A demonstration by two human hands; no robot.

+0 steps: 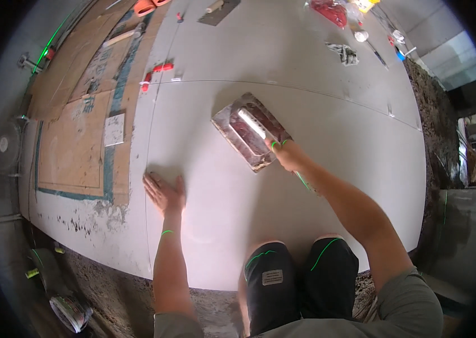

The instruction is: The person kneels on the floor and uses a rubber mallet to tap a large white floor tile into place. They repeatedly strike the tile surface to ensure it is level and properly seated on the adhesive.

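My right hand (pixel 289 155) is wrapped round the near end of the light handle of a large rectangular float (pixel 256 147). The float is smeared with greyish-brown residue, and its flat face is against a big pale floor tile (pixel 215 236). My left hand (pixel 164 192) lies on the tile with its fingers spread, beside the thin seam on the left. Two red tile-levelling wedges (pixel 163 67) sit by the seams where tiles meet, beyond my left hand.
Cardboard sheets (pixel 69 163) cover the floor at left, with a small white tile piece (pixel 114 129) and a hammer-like tool (pixel 122 38) on them. A trowel (pixel 218 12), a crumpled cloth (pixel 343 54) and a red bag (pixel 331 11) lie farther off. Rough ground (pixel 437 118) borders the right edge.
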